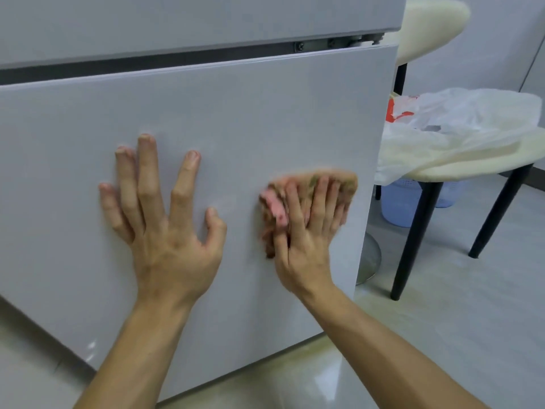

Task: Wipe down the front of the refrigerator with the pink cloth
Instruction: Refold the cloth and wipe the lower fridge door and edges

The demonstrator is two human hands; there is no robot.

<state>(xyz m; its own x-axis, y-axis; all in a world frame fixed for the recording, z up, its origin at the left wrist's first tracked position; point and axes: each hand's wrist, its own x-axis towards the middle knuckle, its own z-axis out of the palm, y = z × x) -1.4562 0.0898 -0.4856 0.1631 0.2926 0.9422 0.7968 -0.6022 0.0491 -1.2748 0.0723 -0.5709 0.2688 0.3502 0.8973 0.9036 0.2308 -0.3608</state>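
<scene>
The white lower door of the refrigerator (236, 119) fills most of the view, with a dark gap and the upper door above it. My left hand (165, 219) lies flat on the door with its fingers spread. To its right, my right hand (309, 231) presses the pink cloth (274, 205) against the door near its right edge, fingers straight over it. The cloth is bunched, pink with a brownish patterned part, and blurred by motion.
Right of the refrigerator stands a cream stool (460, 160) on black legs with a white plastic bag (460, 113) on it. A pale blue basket (404, 202) sits under it. Another cream seat (433, 22) stands behind. The floor is glossy tile.
</scene>
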